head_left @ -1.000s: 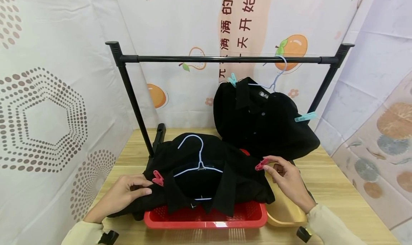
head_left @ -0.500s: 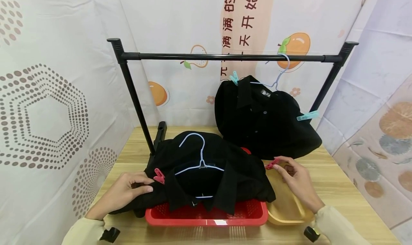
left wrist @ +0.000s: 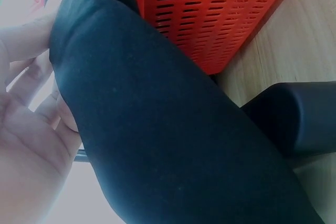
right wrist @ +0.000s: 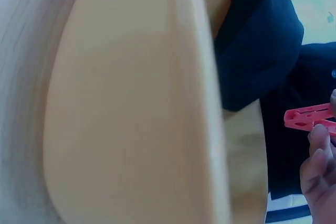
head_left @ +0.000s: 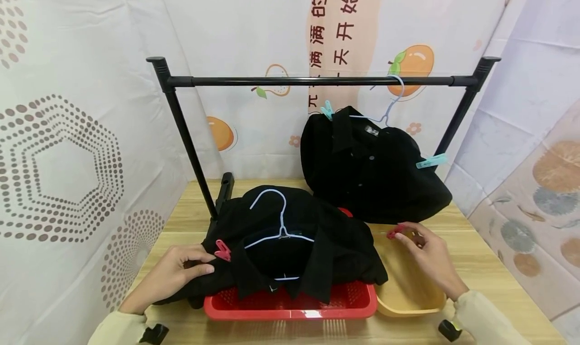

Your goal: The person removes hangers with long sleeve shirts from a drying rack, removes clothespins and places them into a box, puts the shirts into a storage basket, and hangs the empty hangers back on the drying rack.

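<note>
While left hand (head_left: 178, 273) pinches shirt sleeve (left wrist: 152, 108) left of red basket (head_left: 272, 315), your right hand (head_left: 429, 257) pinches clothespin (head_left: 393, 232) right of it.

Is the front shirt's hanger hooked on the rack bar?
No, the head view shows the hanger in the front shirt sitting below the rack bar, apart from it.

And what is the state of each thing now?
red basket: upright, partly covered
yellow basket: upright
near shirt: draped over red basket
near hanger: hook free
left pink clip: on near shirt
rack: standing
far hanger: hooked over rack
far shirt: hanging, teal clips attached
left hand: holding near shirt
right hand: pinching right pink clip
</note>
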Available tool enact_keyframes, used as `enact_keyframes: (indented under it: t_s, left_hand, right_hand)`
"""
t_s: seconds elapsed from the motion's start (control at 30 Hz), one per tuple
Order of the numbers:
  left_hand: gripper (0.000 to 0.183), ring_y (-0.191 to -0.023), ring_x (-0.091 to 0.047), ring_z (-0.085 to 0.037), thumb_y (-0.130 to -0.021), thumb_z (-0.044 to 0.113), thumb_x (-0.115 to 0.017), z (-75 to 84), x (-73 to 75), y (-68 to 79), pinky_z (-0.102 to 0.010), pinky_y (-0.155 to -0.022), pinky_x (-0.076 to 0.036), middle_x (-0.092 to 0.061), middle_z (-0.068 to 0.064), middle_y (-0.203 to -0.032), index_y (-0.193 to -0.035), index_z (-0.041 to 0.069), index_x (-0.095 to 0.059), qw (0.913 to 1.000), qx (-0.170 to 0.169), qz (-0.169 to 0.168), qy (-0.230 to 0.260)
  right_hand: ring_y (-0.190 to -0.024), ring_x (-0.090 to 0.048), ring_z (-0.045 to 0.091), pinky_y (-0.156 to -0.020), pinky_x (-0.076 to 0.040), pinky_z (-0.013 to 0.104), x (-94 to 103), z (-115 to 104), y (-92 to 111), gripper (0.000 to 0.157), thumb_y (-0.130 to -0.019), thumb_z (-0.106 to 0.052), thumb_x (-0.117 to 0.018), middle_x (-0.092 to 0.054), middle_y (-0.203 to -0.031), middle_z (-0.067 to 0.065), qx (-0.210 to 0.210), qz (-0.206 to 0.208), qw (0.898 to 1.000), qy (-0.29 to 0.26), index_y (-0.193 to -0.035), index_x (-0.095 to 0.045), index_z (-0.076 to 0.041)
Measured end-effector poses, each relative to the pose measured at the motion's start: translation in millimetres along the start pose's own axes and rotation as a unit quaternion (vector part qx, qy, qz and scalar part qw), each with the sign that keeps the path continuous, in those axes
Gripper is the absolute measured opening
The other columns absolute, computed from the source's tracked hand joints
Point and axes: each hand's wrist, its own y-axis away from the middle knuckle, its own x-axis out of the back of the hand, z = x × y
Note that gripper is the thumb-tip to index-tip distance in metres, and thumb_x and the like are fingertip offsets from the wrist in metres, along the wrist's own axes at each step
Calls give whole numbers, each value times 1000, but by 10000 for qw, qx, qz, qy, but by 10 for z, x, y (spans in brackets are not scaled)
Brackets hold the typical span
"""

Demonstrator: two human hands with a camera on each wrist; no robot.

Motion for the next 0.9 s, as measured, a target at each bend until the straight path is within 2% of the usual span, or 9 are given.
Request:
enact_keyframes:
  t_s: [0.17,0.27,0.33,0.43,0.53,0.67,0.73,0.9]
  left_hand:
    - [18,-77,-60,-6,-89,8,-80,11,-2,11,-25,-65,-49,-73,12,-95,-104,17,-81,10000,74,-17,15]
    - [18,-78,-61,-7,-89,8,-80,4,-3,13,-25,-67,-49,-73,12,-95,-105,19,-81,9999,143,-46,10]
    - [19,-79,-61,-7,-89,8,-80,3,-5,11,-25,-67,-49,-73,12,-96,-105,19,-81,9999,155,-54,10]
    - [19,-79,-61,-6,-89,8,-80,3,-10,9,-25,-68,-49,-73,13,-95,-104,19,-81,9999,163,-41,-5]
    - [19,-80,-61,-7,-89,8,-80,7,-14,9,-25,-68,-49,-73,12,-96,-104,18,-81,9999,122,-21,12]
    - [19,-79,-62,-7,-89,7,-80,5,-12,10,-25,-68,-50,-73,12,-95,-104,19,-81,9999,137,-15,58]
    - [20,-79,-62,-7,-89,7,-80,-1,-10,11,-25,-68,-50,-73,12,-95,-104,19,-81,9999,123,-23,63]
    - [20,-80,-62,-7,-89,8,-80,-12,-12,16,-25,-69,-50,-73,13,-95,-105,20,-81,9999,153,-17,37]
  right_hand:
    - [-82,-66,3,-63,-49,16,49,92,2,24,-98,-25,-74,-73,-109,10,-5,-47,9998,208,-117,-72,-11]
    - [-80,-66,7,-61,-49,17,82,146,2,25,-98,-25,-74,-74,-109,10,-17,-91,9993,363,-116,-72,-10]
    - [-76,-66,10,-59,-48,19,102,180,2,25,-98,-26,-74,-74,-107,10,-23,-118,9990,432,-116,-72,-9]
    - [-66,-64,8,-54,-47,21,113,232,8,25,-97,-23,-75,-74,-104,9,49,-165,9987,474,-116,-71,-8]
    - [-54,-52,4,-49,-41,23,102,267,11,22,-94,-19,-78,-68,-86,4,283,-168,9978,577,-113,-72,-9]
    - [-54,-40,1,-48,-35,25,87,288,13,24,-88,-13,-83,-52,-70,-3,674,-167,9933,922,-109,-73,-10]
    - [-56,-39,1,-50,-35,25,77,296,19,24,-85,-11,-85,-57,-75,-2,857,-166,9903,1083,-107,-74,-10]
    - [-61,-44,1,-55,-40,28,61,299,23,24,-82,-9,-87,-73,-99,5,1126,-162,9832,1430,-103,-75,-11]
